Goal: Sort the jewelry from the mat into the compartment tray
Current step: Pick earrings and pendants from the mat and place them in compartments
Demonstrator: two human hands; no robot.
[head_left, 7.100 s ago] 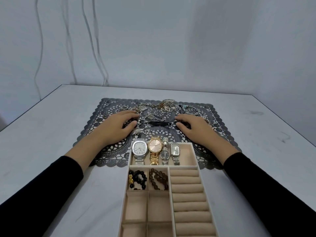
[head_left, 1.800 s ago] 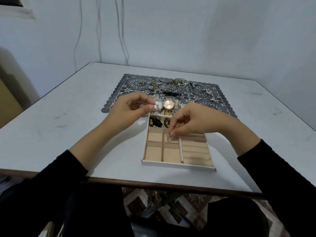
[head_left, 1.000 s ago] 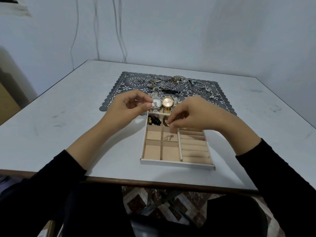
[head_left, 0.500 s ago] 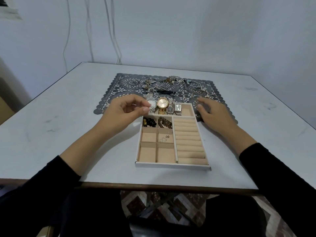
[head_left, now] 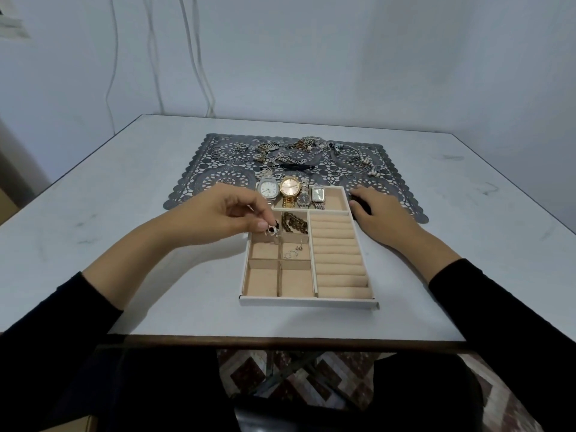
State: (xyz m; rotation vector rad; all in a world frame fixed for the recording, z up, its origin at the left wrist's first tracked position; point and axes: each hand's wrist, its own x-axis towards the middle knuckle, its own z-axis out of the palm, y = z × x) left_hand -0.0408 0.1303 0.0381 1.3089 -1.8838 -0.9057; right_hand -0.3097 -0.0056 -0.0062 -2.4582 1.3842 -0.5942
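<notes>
Head view: left hand [head_left: 230,219] pinches a silver piece [head_left: 271,232] above the tray [head_left: 308,302], likely to drop it in a left cell; right hand [head_left: 378,210] lies slack-fingered alongside, perhaps steadying.

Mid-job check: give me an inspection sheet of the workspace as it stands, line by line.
Surface: white table, faint scuffs; grey lace mat at its far side.
Job's things: compartment tray near the front edge; four watches in its far compartment; brown bead bracelet and small earrings in small compartments; ring rolls bare; jewelry pile on the mat.
Clutter: nothing seen.
Hands: left hand pinches a small silver piece above the tray's left small compartments; right hand rests open beside the tray's right wall.
Cables: thin cables hang down the wall behind the table.
Surroundings: plain wall; patterned floor under the table.
</notes>
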